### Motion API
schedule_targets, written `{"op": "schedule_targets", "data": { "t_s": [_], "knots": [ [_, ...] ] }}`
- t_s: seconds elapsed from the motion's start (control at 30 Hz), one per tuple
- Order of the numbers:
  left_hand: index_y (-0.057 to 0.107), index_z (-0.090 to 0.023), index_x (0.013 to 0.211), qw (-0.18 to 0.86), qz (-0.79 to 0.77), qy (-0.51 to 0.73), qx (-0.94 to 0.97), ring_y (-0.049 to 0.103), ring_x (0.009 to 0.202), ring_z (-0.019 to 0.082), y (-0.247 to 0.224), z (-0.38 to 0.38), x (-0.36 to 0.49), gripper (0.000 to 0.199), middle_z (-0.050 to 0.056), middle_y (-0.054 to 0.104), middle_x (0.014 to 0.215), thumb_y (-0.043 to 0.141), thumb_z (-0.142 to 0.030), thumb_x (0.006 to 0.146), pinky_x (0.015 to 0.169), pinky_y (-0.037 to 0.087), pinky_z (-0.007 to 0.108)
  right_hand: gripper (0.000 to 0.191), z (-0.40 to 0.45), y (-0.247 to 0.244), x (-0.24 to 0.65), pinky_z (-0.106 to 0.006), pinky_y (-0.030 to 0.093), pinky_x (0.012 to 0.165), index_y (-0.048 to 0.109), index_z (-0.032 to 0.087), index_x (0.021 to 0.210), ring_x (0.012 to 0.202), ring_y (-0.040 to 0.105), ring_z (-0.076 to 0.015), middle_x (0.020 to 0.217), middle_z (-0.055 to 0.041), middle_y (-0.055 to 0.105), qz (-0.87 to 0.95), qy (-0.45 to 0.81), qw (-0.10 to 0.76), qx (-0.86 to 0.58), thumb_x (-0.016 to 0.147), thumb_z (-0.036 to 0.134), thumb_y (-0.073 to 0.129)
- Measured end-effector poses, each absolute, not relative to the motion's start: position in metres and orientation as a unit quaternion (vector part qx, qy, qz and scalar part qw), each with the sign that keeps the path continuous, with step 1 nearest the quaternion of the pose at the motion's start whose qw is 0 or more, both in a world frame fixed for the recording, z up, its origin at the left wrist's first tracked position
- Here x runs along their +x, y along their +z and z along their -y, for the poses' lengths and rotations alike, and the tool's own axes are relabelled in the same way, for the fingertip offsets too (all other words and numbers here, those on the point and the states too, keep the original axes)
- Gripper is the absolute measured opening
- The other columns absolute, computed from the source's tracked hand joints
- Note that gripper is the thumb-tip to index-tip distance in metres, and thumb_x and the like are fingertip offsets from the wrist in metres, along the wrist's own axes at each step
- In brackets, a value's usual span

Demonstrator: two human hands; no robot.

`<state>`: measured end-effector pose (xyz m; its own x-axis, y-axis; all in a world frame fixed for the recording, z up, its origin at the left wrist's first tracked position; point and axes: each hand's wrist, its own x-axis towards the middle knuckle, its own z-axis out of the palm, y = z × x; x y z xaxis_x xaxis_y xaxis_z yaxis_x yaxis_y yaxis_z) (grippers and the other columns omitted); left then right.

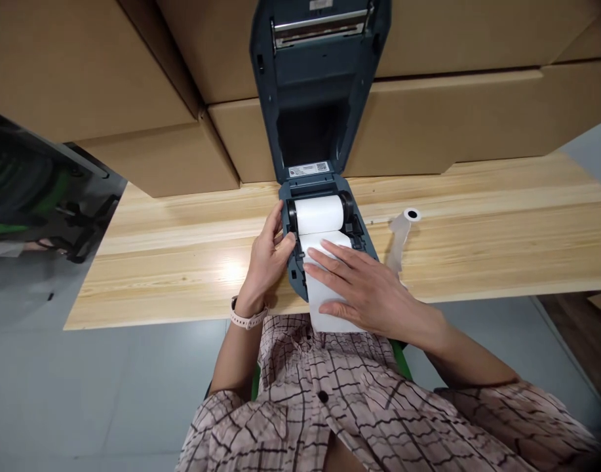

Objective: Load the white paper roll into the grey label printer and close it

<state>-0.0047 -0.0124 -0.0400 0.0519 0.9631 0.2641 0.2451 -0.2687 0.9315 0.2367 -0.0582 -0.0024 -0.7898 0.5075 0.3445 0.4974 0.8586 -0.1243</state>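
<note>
A dark grey-blue label printer (364,237) lies on the wooden table with its lid (312,85) raised. Inside sits a white paper roll (320,214) between two black holders. Its loose paper strip (324,314) runs over the printer's front and past the table edge. My left hand (269,255) holds the printer's left side, thumb on the inner edge and fingers along the outside. My right hand (354,282) lies on the paper strip, fingers slightly spread and pointing left. The underside of my right palm is hidden.
Cardboard boxes (457,124) stand behind the printer along the back of the wooden table (501,229). A small white roll (413,215) with a curled strip lies right of the printer. A black and green object (29,177), perhaps a chair, is at the far left.
</note>
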Motion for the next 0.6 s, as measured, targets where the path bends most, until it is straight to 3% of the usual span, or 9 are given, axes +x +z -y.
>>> {"op": "schedule_targets", "data": {
  "t_s": [0.13, 0.2, 0.27, 0.33, 0.37, 0.43, 0.47, 0.53, 0.6],
  "knots": [
    [0.054, -0.027, 0.161, 0.203, -0.493, 0.456, 0.713, 0.041, 0.165, 0.031, -0.025, 0.031, -0.001, 0.053, 0.010, 0.049, 0.173, 0.054, -0.027, 0.108, 0.136, 0.034, 0.059, 0.063, 0.061, -0.005, 0.241, -0.059, 0.052, 0.126, 0.056, 0.011, 0.158, 0.161, 0.046, -0.0371, 0.169, -0.0168, 0.053, 0.944, 0.022, 0.202, -0.262, 0.108, 0.049, 0.062],
    [0.056, -0.027, 0.159, 0.137, -0.468, 0.407, 0.772, 0.044, 0.164, 0.030, -0.016, 0.051, 0.009, 0.048, 0.009, 0.057, 0.168, 0.052, -0.027, 0.111, 0.138, 0.027, 0.062, 0.058, 0.057, 0.000, 0.251, -0.058, 0.054, 0.124, 0.063, 0.016, 0.152, 0.157, 0.052, -0.0358, 0.164, -0.0153, 0.059, 0.943, 0.048, 0.230, -0.236, 0.108, 0.053, 0.062],
    [0.050, -0.026, 0.163, 0.104, -0.431, 0.348, 0.826, 0.054, 0.157, 0.026, -0.011, 0.077, 0.021, 0.051, 0.009, 0.067, 0.158, 0.051, -0.026, 0.112, 0.140, 0.026, 0.060, 0.043, 0.042, 0.015, 0.266, -0.049, 0.063, 0.115, 0.074, 0.023, 0.138, 0.141, 0.069, -0.0288, 0.145, -0.0085, 0.076, 0.942, 0.119, 0.258, -0.181, 0.108, 0.052, 0.063],
    [0.039, -0.022, 0.170, 0.061, -0.420, 0.308, 0.852, 0.047, 0.162, 0.027, -0.011, 0.101, 0.033, 0.061, 0.012, 0.062, 0.163, 0.054, -0.028, 0.111, 0.141, 0.022, 0.059, 0.022, 0.013, 0.040, 0.281, -0.032, 0.068, 0.098, 0.080, 0.027, 0.118, 0.109, 0.082, -0.0168, 0.113, 0.0010, 0.086, 0.915, 0.205, 0.311, -0.154, 0.108, 0.042, 0.066],
    [0.035, -0.020, 0.172, 0.043, -0.415, 0.303, 0.857, 0.044, 0.164, 0.026, -0.012, 0.112, 0.037, 0.066, 0.013, 0.060, 0.165, 0.055, -0.029, 0.110, 0.142, 0.021, 0.057, 0.017, -0.007, 0.055, 0.285, -0.023, 0.067, 0.087, 0.081, 0.023, 0.107, 0.094, 0.082, -0.0119, 0.101, 0.0020, 0.085, 0.875, 0.229, 0.382, -0.191, 0.108, 0.034, 0.068],
    [0.027, -0.019, 0.174, 0.015, -0.412, 0.300, 0.860, 0.038, 0.167, 0.025, -0.016, 0.127, 0.043, 0.073, 0.013, 0.057, 0.167, 0.057, -0.028, 0.109, 0.143, 0.021, 0.054, 0.024, -0.055, 0.086, 0.282, -0.018, 0.060, 0.091, 0.078, 0.019, 0.092, 0.092, 0.077, -0.0073, 0.093, 0.0034, 0.081, 0.756, 0.159, 0.569, -0.282, 0.109, 0.030, 0.064],
    [0.026, -0.018, 0.175, 0.005, -0.412, 0.302, 0.860, 0.036, 0.168, 0.024, -0.018, 0.133, 0.044, 0.074, 0.013, 0.057, 0.167, 0.058, -0.027, 0.108, 0.143, 0.022, 0.052, 0.023, -0.081, 0.101, 0.276, -0.018, 0.056, 0.096, 0.077, 0.016, 0.103, 0.100, 0.075, -0.0063, 0.100, 0.0045, 0.080, 0.715, 0.135, 0.612, -0.308, 0.110, 0.031, 0.060],
    [0.029, -0.016, 0.174, -0.012, -0.413, 0.303, 0.859, 0.035, 0.168, 0.023, -0.021, 0.138, 0.044, 0.073, 0.014, 0.058, 0.166, 0.059, -0.026, 0.108, 0.142, 0.023, 0.050, 0.029, -0.128, 0.125, 0.256, -0.015, 0.052, 0.096, 0.070, 0.009, 0.120, 0.112, 0.073, -0.0053, 0.107, 0.0085, 0.078, 0.681, 0.181, 0.614, -0.356, 0.109, 0.028, 0.051],
    [0.036, -0.013, 0.170, -0.027, -0.411, 0.304, 0.859, 0.034, 0.169, 0.023, -0.023, 0.141, 0.043, 0.069, 0.015, 0.060, 0.164, 0.061, -0.025, 0.107, 0.143, 0.023, 0.047, 0.046, -0.161, 0.139, 0.235, -0.019, 0.053, 0.101, 0.065, 0.004, 0.132, 0.122, 0.072, -0.0073, 0.110, 0.0097, 0.077, 0.667, 0.296, 0.566, -0.384, 0.112, 0.030, 0.032]
  ]
}}
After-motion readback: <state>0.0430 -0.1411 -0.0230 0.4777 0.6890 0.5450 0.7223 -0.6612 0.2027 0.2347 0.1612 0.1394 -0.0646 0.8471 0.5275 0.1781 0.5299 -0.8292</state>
